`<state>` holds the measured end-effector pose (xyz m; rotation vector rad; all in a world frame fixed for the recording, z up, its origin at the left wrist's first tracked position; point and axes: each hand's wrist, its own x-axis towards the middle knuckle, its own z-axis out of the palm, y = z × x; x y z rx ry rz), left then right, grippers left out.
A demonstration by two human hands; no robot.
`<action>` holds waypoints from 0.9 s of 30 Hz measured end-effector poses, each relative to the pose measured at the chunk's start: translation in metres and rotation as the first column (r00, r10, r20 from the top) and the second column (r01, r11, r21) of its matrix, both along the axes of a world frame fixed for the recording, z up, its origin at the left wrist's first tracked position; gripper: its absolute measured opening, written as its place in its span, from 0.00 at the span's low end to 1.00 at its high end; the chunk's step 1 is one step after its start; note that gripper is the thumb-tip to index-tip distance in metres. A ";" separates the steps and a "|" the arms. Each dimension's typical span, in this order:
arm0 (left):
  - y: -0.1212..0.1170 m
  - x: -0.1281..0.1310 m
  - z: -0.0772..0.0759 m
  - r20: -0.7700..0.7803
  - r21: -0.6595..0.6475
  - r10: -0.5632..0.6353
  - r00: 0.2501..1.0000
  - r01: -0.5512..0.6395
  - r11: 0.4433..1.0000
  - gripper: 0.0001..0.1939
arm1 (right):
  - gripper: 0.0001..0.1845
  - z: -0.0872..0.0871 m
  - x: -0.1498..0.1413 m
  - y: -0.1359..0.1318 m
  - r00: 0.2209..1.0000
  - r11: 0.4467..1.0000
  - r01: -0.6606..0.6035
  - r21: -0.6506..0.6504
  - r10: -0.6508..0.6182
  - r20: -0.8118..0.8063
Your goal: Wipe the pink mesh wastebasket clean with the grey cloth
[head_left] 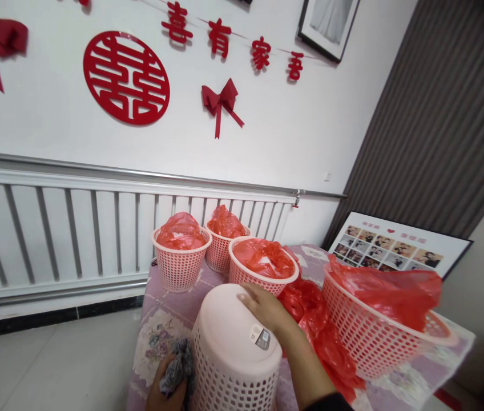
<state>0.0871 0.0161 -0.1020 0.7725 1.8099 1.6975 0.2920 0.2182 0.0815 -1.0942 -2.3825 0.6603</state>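
Upside down near the table's (150,348) left edge, the basket (229,337) seemed light, stiff, best gripped by its holed wall; the right hand (265,307) lay open across its base, the left (162,382) clutching a rag (178,368).

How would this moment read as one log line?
left hand: holds grey cloth beside upturned basket; right hand: rests on its base; nearby: red-lined baskets, loose red plastic; surface: floral tablecloth
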 end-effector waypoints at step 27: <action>0.017 -0.019 0.026 0.015 -0.021 -0.129 0.992 0.129 0.991 0.26 | 0.27 0.000 0.000 -0.001 0.999 1.000 -0.013 -0.021 0.012 -0.050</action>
